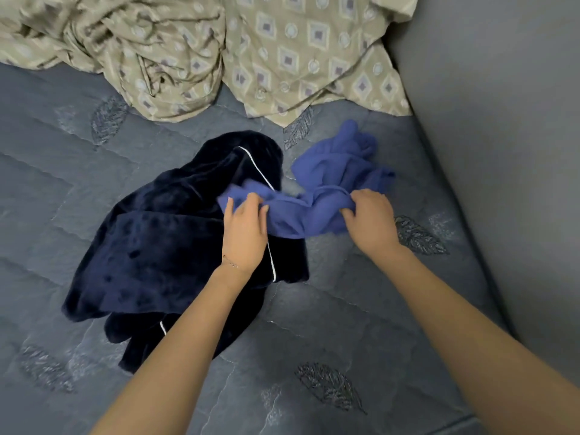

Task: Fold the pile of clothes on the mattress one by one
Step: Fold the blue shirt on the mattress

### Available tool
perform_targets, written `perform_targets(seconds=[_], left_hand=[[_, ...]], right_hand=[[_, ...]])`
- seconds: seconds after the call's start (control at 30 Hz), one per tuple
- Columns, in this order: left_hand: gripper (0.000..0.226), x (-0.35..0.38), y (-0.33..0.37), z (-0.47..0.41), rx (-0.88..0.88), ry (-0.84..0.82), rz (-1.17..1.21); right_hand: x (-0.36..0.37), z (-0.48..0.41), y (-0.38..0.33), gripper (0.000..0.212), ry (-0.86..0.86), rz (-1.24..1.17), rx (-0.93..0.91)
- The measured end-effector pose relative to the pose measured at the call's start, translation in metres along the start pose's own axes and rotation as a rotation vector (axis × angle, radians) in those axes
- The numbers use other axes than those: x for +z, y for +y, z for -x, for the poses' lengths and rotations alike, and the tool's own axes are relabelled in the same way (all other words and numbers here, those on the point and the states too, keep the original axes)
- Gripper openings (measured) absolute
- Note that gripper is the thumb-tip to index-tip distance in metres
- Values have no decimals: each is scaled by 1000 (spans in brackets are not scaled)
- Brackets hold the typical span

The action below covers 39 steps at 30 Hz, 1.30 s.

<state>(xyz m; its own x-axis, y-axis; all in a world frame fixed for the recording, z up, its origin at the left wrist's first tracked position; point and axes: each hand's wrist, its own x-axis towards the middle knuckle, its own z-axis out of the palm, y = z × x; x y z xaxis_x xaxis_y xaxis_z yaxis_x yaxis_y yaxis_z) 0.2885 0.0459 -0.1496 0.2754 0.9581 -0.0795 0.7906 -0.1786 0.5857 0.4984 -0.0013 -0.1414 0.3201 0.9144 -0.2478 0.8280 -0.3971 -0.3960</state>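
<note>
On the mattress (94,171), both the left hand (244,226) and right hand (370,215) clutch the crumpled blue garment (332,171); nothing looks folded yet, the dark navy garment (175,246) waiting beside it.

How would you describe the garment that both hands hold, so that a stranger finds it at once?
On the grey mattress, near the crumpled beige sheet, lie two garments. The right one, the blue garment, is bunched up and gripped by the left hand and the right hand. Unlike the dark navy garment beside it, it is lighter and has no white piping.
</note>
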Motion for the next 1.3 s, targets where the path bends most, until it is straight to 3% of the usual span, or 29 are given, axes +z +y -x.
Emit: perform_targets(seconds=[0.13,0.5,0.67,1.03,1.3], left_hand=[[22,-52,37,15,-65,-25,223],[23,-209,49,67,8,171,103],[24,-278,0,127,-26,253,92],[27,-430,-177,290,-158,309,129],[33,-499,-265,354,-233,335,130]], right_hand=[[-48,16,-41,19,-63,-230,16],[-140,100,-187,23,-40,-214,-139],[-134,162,-262,40,-5,-193,-189],[-32,320,-453,41,19,-223,-247],[21,385,-556,43,-4,-288,-241]])
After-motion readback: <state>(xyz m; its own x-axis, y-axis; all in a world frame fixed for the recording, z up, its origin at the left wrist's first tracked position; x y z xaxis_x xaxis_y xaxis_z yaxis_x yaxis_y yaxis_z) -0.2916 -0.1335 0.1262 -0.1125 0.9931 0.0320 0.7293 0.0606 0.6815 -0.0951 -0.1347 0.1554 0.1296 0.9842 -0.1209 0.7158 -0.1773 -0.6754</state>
